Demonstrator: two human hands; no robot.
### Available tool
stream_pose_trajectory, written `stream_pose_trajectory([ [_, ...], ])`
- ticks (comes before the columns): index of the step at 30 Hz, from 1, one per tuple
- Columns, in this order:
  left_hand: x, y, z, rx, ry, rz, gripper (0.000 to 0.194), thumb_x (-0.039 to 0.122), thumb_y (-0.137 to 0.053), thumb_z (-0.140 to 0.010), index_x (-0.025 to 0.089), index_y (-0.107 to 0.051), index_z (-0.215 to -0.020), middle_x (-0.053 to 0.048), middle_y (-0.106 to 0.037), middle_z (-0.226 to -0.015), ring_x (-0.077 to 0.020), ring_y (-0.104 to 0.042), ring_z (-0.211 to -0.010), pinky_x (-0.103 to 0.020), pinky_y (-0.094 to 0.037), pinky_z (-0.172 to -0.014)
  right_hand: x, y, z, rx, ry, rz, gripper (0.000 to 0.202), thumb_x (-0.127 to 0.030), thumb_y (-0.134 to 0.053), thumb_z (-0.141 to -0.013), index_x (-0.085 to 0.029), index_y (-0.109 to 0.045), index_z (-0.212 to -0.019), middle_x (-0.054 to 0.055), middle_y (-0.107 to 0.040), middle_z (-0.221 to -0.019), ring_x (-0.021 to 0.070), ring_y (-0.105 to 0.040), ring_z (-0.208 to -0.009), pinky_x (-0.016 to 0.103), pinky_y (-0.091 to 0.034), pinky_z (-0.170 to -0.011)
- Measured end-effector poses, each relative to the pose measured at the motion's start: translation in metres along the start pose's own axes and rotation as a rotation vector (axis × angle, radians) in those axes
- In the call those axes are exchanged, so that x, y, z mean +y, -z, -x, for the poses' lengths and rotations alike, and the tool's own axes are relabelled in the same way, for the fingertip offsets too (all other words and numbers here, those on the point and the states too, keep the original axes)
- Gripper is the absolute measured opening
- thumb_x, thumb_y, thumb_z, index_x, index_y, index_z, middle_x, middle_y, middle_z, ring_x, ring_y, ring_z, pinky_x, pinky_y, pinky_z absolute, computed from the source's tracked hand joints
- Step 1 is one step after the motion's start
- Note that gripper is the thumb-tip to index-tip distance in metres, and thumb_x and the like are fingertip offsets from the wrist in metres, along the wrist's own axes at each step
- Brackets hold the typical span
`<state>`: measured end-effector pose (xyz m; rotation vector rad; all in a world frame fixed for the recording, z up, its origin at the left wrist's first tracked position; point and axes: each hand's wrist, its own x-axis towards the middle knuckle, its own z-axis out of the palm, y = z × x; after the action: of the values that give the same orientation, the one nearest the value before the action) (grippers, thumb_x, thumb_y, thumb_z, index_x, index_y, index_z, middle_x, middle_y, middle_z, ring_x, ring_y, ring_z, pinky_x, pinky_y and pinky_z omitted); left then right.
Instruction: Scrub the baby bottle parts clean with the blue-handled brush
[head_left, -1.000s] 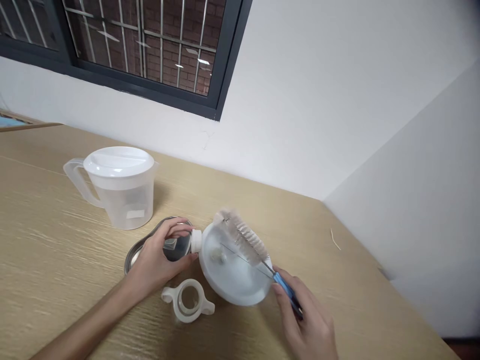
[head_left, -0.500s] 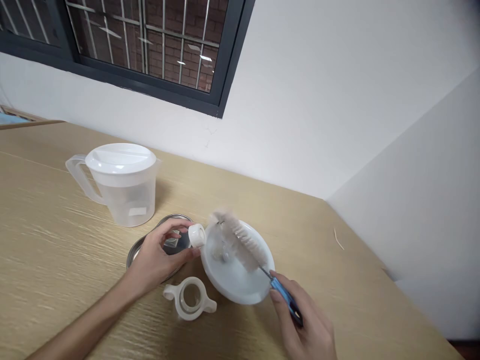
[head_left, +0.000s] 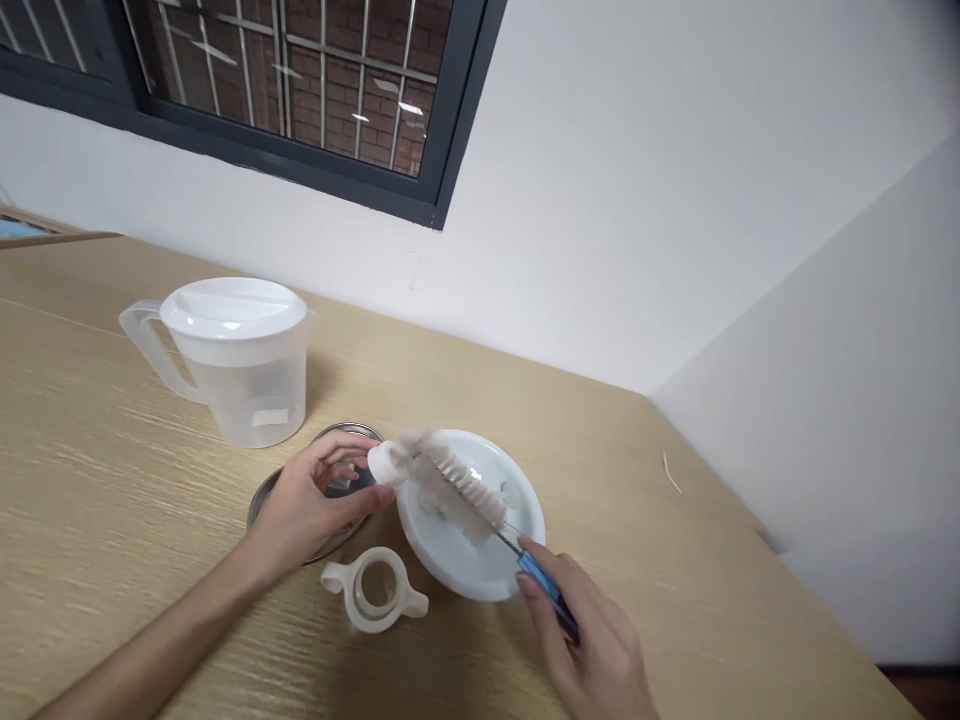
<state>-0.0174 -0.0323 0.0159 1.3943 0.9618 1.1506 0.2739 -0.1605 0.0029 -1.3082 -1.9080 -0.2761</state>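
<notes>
Between the thumb and fingers of my left hand (head_left: pixel 307 500) is a small white bottle cap (head_left: pixel 383 464), its open side turned right. My right hand (head_left: pixel 589 630) grips the blue handle of a bottle brush (head_left: pixel 465 490). The brush's pale bristle tip meets the cap's opening; how deep it reaches inside is hard to see. Both are held over the left part of a white bowl (head_left: pixel 529 560), which has water and small pale pieces in it. In front of the bowl stands a baby bottle (head_left: pixel 375 590) with two side handles, seen from above with its mouth uncovered.
A lidded clear plastic pitcher (head_left: pixel 240 365) stands at the back left. Partly behind my left hand lies a metal tray (head_left: pixel 259 500). A thin pale strip (head_left: pixel 671 472) rests on the wooden table (head_left: pixel 720 600) at the right. The wall and a barred window (head_left: pixel 322 80) are behind.
My right hand has brought the brush leftward, so its tip has come to the cap. My left hand still holds the cap, turned slightly. The whole view has shifted a little.
</notes>
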Motion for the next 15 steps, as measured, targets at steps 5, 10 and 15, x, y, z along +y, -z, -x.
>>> stream_pose_trajectory([
  [5,0.008,-0.002,0.002,-0.061,0.166,0.227,0.045,0.045,-0.087,-0.076,0.022,-0.064,-0.108,-0.007,-0.076,-0.106,-0.0219,-0.070,-0.088,-0.030,-0.054,-0.068,0.008,-0.002,0.005,0.073,-0.067,0.036,0.026,-0.020,-0.058,-0.100,-0.018,-0.063,-0.125,0.009,-0.075,-0.101,0.0157,-0.073,-0.078,0.022,-0.059,-0.068],
  [10,0.007,-0.001,0.003,-0.074,0.192,0.322,0.034,0.045,-0.083,-0.082,0.021,-0.067,-0.101,-0.004,-0.075,-0.097,-0.0186,-0.068,-0.089,-0.027,-0.053,-0.073,0.000,0.000,0.006,0.084,-0.040,0.036,0.027,-0.020,-0.057,-0.100,-0.018,-0.062,-0.127,0.009,-0.074,-0.100,0.0156,-0.074,-0.081,0.022,-0.060,-0.071],
  [15,0.002,0.001,0.001,-0.047,0.246,0.441,0.027,0.045,-0.081,-0.085,0.020,-0.073,-0.093,-0.004,-0.072,-0.095,-0.0158,-0.066,-0.090,-0.023,-0.053,-0.076,-0.002,-0.003,-0.001,-0.015,0.031,0.020,0.033,-0.012,-0.056,-0.099,-0.015,-0.059,-0.132,0.007,-0.072,-0.094,0.0136,-0.071,-0.076,0.020,-0.057,-0.065],
])
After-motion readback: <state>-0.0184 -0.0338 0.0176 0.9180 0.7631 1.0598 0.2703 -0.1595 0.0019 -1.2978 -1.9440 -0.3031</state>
